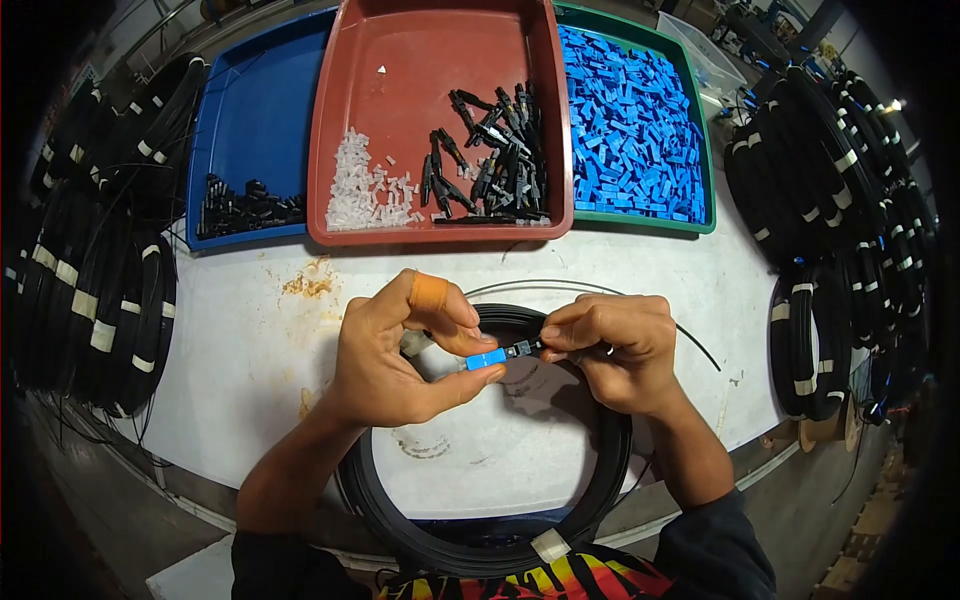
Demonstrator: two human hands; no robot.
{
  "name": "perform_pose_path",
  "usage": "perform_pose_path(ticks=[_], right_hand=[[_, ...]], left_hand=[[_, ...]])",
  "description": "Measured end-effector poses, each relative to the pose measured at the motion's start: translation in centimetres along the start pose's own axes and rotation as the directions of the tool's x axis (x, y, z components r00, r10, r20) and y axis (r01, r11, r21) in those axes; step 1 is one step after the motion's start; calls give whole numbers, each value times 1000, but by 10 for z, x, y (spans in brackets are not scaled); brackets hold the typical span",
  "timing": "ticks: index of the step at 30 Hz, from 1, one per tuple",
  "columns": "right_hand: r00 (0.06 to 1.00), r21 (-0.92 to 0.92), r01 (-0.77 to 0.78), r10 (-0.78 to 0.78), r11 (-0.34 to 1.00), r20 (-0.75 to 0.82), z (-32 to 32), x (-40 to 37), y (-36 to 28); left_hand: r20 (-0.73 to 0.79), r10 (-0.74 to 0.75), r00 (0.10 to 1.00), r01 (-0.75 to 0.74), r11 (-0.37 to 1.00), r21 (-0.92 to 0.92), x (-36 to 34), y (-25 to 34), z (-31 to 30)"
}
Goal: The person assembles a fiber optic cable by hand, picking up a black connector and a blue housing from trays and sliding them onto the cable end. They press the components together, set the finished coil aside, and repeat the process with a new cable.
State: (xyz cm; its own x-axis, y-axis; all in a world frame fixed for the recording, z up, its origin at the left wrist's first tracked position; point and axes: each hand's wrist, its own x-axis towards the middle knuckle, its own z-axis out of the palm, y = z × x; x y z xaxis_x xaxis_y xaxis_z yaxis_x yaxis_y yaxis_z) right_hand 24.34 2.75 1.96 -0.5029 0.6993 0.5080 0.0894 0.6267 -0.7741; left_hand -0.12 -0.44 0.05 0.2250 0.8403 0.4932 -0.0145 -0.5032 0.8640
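My left hand, with orange tape around one finger, pinches a small blue connector housing between thumb and fingertip. Facing it, my right hand is closed on a black fiber optic connector at its cable end. The connector's tip is right at the open end of the blue housing, in line with it. Under both hands lies a coil of black cable, bound with pale tape near my body. A loose cable end curves out to the right.
A red tray holds clear plastic pieces and black connectors. The blue tray at left has small black parts; the green tray holds many blue housings. Taped cable coils stack on both sides.
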Motion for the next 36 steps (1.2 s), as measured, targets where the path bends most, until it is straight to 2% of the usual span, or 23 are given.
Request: perform_pose_path(ticks=[4,7,10,12,13,15,19,21,22,24,26,28,31,32,34,35,36], right_hand=[[1000,22,-1,1,1000,16,-4,1,-1],[1000,27,-21,20,999,19,-6,1,0],[1000,26,-18,18,1000,3,-3,0,3],[999,-37,-49,48,998,-26,2,0,1],[999,-39,-50,49,998,-24,4,-1,2],[999,-143,54,-53,988,10,6,-2,4],[995,-176,81,-90,981,-42,9,-3,3],[993,-201,106,-116,974,-35,11,-2,4],[990,-230,127,-139,965,-34,12,-1,4],[981,-287,186,-195,940,-2,8,0,4],[968,-336,247,-249,909,38,9,2,6],[912,-395,380,-409,836,11,15,5,8],[873,-421,455,-486,785,37,12,2,9],[873,-420,456,-486,785,38,12,2,7],[863,-456,469,-501,756,58,12,3,2],[865,-457,466,-499,757,56,12,2,1],[913,-424,393,-401,816,76,11,0,-1]], left_hand=[[6,-13,1000,13,999,-30,1,3,1],[35,-4,999,4,1000,14,2,3,1],[-3,-13,1000,13,1000,-13,2,1,0],[78,69,995,-86,965,246,4,1,-4],[76,70,995,-86,966,244,4,1,-3],[91,138,986,-162,915,369,6,2,-1],[53,130,990,-141,931,338,9,2,-1],[136,271,953,-303,856,419,15,2,-2],[136,272,953,-304,855,420,15,2,0],[170,363,916,-401,809,431,13,2,3],[144,333,932,-363,838,408,11,4,2],[106,251,962,-272,899,343,8,4,-1],[126,178,976,-209,930,302,9,2,0],[125,178,976,-208,930,303,9,1,1],[127,305,944,-330,871,363,10,-1,3],[129,304,944,-330,872,361,10,0,2],[192,344,919,-393,823,410,9,2,1]])
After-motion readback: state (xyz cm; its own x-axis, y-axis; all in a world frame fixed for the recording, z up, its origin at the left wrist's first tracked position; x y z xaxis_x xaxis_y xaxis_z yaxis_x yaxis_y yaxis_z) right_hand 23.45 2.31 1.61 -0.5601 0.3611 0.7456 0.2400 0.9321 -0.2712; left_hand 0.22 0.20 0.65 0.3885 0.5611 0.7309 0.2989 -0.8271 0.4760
